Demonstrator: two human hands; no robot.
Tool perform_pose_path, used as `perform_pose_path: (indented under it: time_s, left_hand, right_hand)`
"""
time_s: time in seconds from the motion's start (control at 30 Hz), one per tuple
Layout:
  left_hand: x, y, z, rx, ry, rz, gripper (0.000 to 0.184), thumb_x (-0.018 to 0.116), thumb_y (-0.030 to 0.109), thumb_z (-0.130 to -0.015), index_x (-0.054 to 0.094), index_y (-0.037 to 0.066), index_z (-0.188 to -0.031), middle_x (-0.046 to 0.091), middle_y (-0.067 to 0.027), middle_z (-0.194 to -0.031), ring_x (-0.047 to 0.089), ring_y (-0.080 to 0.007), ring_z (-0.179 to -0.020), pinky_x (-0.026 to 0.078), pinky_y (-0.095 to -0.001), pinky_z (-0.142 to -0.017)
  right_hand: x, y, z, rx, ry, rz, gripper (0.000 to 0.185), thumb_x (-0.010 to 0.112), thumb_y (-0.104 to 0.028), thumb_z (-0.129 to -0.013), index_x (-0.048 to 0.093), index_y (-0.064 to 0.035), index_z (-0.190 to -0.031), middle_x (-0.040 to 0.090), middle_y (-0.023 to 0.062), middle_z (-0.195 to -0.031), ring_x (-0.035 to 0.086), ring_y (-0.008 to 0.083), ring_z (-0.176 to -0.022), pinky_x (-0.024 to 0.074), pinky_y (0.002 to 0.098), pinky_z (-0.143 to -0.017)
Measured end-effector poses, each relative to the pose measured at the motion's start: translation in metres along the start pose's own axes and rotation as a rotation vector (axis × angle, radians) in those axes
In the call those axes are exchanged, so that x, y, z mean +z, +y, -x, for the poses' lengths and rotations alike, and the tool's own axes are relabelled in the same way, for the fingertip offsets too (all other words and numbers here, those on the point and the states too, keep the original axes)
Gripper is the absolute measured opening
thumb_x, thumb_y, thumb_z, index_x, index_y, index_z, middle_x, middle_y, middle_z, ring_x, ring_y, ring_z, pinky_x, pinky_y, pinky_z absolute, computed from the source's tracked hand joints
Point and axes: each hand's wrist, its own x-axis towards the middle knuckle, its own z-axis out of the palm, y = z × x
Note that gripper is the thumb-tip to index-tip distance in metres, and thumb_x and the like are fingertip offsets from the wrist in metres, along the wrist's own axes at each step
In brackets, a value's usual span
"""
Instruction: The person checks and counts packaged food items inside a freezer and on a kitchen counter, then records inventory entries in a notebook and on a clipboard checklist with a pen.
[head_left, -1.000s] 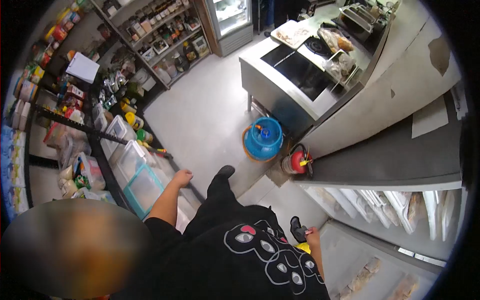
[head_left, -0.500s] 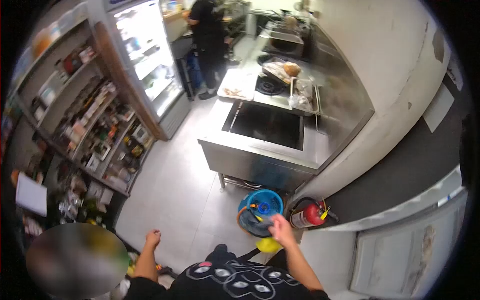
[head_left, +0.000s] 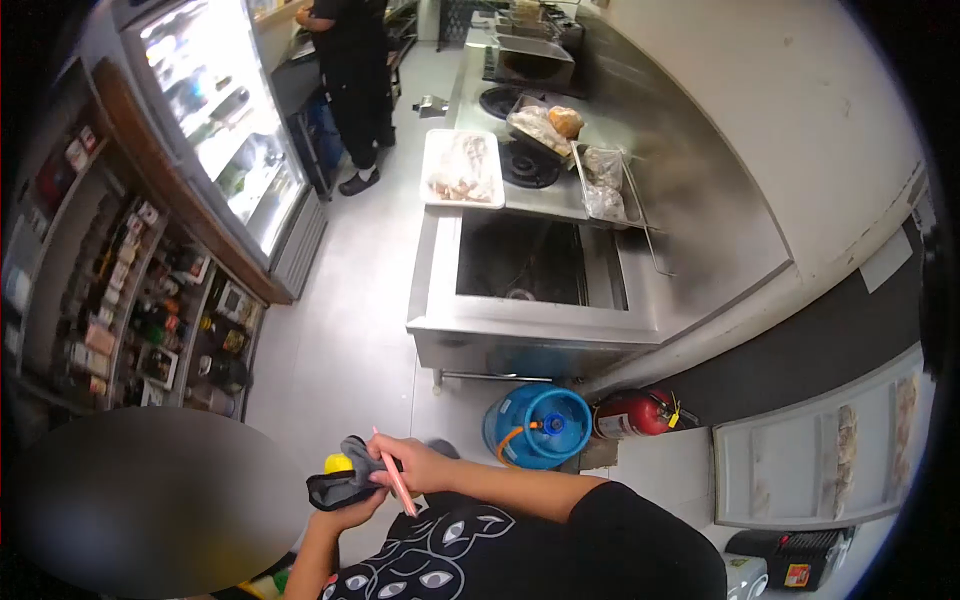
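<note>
A grey and black cloth item (head_left: 350, 485) with a yellow part (head_left: 338, 463) is in front of my body in the head view. My right hand (head_left: 420, 467) is closed on it and also grips a slim pink pen-like stick (head_left: 396, 478), which slants across my fingers. Just below, my left hand (head_left: 345, 515) is closed at the cloth's lower edge, close to my right fingers. Folds and fingers hide part of the cloth, so its exact kind cannot be told.
A blue gas cylinder (head_left: 560, 425) and a red fire extinguisher (head_left: 635, 413) stand by the steel counter (head_left: 520, 350). The counter bears a white tray (head_left: 430, 190) of wrapped food. A lit fridge (head_left: 290, 250) and shelves (head_left: 120, 330) line the left. Another person (head_left: 355, 80) stands ahead.
My right hand has come from beside the gas cylinder leftward to my left hand, bringing the grey cloth. My left hand has moved in to meet it. The view has shifted.
</note>
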Motion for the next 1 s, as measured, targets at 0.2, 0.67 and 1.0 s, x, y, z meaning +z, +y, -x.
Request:
perform_pose_path:
  time_s: [0.2, 0.67, 1.0]
  left_hand:
    - [-0.126, -0.015, -0.079, 0.390, 0.237, -0.134, 0.025, 0.065, 0.011, -0.075, 0.060, 0.008, -0.100, 0.060, -0.0091, -0.096, 0.056, -0.0266, -0.094, 0.045, -0.0363, -0.080]
    - [-0.419, -0.111, -0.217, 0.075, 0.358, 0.637, 0.028, 0.050, 0.003, -0.082, 0.053, -0.001, -0.110, 0.061, -0.0104, -0.101, 0.058, -0.0152, -0.085, 0.046, -0.0269, -0.074]
    - [-0.491, -0.033, -0.442, 0.329, -0.258, 0.373, 0.024, 0.051, 0.003, -0.085, 0.054, -0.002, -0.108, 0.062, -0.0102, -0.098, 0.059, -0.0175, -0.088, 0.047, -0.0282, -0.079]
  right_hand:
    - [-0.070, 0.017, -0.111, -0.175, 0.112, -0.004, 0.031, 0.067, -0.011, -0.076, 0.041, -0.0053, -0.090, 0.050, 0.0107, -0.082, 0.052, 0.0237, -0.075, 0.0422, 0.0292, -0.072]
    - [-0.220, 0.008, -0.300, -0.140, 0.868, 0.119, 0.030, 0.072, -0.010, -0.068, 0.047, -0.0074, -0.085, 0.046, 0.0028, -0.066, 0.044, 0.0112, -0.059, 0.0405, 0.0282, -0.054]
    - [-0.169, 0.016, -0.206, 0.301, 1.994, 0.460, 0.022, 0.064, -0.005, -0.076, 0.042, -0.0049, -0.078, 0.037, 0.0017, -0.070, 0.034, 0.0110, -0.064, 0.0324, 0.0229, -0.058]
